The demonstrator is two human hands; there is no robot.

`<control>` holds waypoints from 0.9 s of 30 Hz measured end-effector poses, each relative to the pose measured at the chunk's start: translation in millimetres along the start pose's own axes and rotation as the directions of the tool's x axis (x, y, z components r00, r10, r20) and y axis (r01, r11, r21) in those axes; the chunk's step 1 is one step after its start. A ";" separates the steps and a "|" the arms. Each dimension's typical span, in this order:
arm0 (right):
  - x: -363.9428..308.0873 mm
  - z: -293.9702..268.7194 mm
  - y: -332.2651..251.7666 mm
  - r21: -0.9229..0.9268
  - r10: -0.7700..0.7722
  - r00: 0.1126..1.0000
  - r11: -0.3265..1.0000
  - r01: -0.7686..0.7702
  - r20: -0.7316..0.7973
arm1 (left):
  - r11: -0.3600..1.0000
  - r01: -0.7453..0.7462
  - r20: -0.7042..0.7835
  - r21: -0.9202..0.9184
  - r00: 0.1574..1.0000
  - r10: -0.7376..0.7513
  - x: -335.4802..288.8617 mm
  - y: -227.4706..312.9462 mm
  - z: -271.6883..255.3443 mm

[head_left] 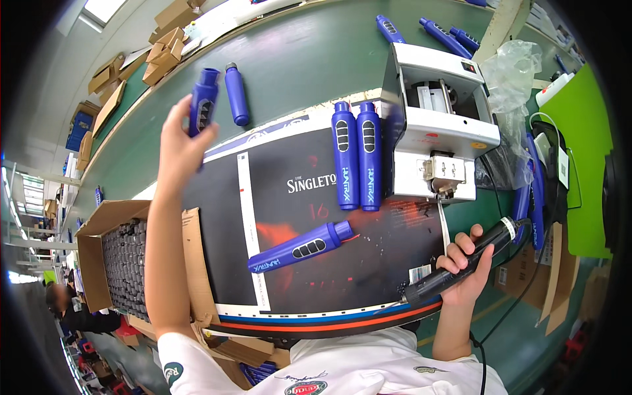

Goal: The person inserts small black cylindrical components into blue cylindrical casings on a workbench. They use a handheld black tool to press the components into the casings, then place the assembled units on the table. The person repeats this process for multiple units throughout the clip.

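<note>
Green benchtop [296, 72] stretches across a bright workshop with cardboard boxes [164, 62] at its far left, and a black printed mat [368, 283] covers its near part. Fingers and thumb of the left hand [181, 141] curl around a blue cylinder [205, 99], slightly blurred, its narrower neck pointing away from the person and a dark button panel showing. Just right of it lies a grey-capped cylinder [237, 95]. Wrapped round a black corded screwdriver [431, 286], the right hand [467, 263] is at the mat's near right corner. Farther out, a single blue cylinder [283, 255] with pale lettering lies aslant on the mat; two matching cylinders [345, 161] lie side by side near a white machine [447, 135]. An open carton [92, 263] of small grey parts [125, 270] stands at left.
</note>
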State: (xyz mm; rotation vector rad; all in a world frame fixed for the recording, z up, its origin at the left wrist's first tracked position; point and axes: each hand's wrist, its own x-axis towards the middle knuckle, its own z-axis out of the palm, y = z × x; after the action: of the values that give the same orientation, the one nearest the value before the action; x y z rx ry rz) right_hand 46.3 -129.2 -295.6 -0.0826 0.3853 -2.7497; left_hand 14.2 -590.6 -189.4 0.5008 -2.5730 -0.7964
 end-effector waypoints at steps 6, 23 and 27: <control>2.4 0.6 -5.0 -0.006 -0.009 0.999 1.000 0.009 0.054 | 0.913 -0.389 0.169 -0.125 0.898 0.406 -157.9 99.3 6.1; 62.3 120.8 -69.2 -0.446 -0.078 0.691 0.711 0.544 0.719 | 0.829 -0.530 0.148 0.179 0.847 0.510 -258.7 85.0 73.0; 97.4 136.7 -58.9 -0.378 -0.232 0.655 0.660 0.649 0.719 | 0.812 -0.550 0.133 0.197 0.835 0.534 -259.3 84.3 79.2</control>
State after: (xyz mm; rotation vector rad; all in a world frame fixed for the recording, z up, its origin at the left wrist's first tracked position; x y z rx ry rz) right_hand -50.3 -146.3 -147.2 -1.4224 1.1863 -2.6921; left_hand 180.8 -374.5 -268.0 -0.2189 -2.6745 -0.3188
